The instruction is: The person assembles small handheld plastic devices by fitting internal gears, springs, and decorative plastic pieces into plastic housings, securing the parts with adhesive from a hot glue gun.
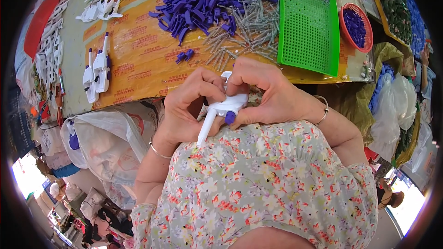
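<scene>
Close to my chest, both hands hold a white plastic toy gun [231, 104] with a slim barrel that points down and left. A purple part [230, 118] sticks out from its lower side. My left hand [182, 103] is closed around the left side, its fingertips on the body near the barrel. From the other side, my right hand [272, 90] pinches the body between thumb and fingers. Fingers cover much of the far end. Beyond my hands lie two loose purple pieces [185, 56], a pile of metal springs [247, 30] and a big heap of purple parts [203, 0].
A green perforated tray [307, 41] holds small metal bits. To its right stands a red basket [367, 32] of purple pieces. White-and-purple toy guns [98, 71] lie on the table's left, with white plastic parts [106, 0] behind. A white sack [110, 147] hangs below the edge.
</scene>
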`<control>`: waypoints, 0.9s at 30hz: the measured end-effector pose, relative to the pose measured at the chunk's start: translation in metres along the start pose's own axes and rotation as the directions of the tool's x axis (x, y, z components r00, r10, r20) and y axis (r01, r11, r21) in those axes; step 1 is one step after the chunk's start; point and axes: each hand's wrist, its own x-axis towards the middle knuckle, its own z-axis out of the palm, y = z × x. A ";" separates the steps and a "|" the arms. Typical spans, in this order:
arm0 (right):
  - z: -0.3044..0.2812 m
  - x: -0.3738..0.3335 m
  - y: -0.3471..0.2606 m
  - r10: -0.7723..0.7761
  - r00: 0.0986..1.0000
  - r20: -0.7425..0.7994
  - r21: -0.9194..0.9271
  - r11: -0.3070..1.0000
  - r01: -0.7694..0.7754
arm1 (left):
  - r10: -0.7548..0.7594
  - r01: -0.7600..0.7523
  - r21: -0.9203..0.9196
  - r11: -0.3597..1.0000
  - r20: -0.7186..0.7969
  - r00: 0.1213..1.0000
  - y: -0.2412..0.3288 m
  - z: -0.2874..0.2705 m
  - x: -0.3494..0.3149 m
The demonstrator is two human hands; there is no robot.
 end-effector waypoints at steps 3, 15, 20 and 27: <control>0.000 -0.001 0.000 0.037 0.999 -0.027 0.005 0.999 -0.036 | -0.018 0.017 -0.028 0.999 -0.016 1.000 -0.005 0.000 0.001; -0.001 -0.001 0.007 0.157 0.984 -0.081 0.168 0.976 -0.142 | 0.004 -0.006 -0.030 1.000 -0.042 0.999 -0.007 -0.005 0.011; -0.003 0.004 0.014 0.167 0.968 -0.185 0.235 0.964 -0.122 | 0.022 -0.017 0.047 0.999 -0.112 0.993 -0.006 -0.008 0.023; -0.011 0.017 0.004 0.050 0.966 -0.255 -0.013 0.998 -0.055 | -0.027 -0.029 -0.286 0.958 -0.188 0.982 -0.015 -0.009 0.035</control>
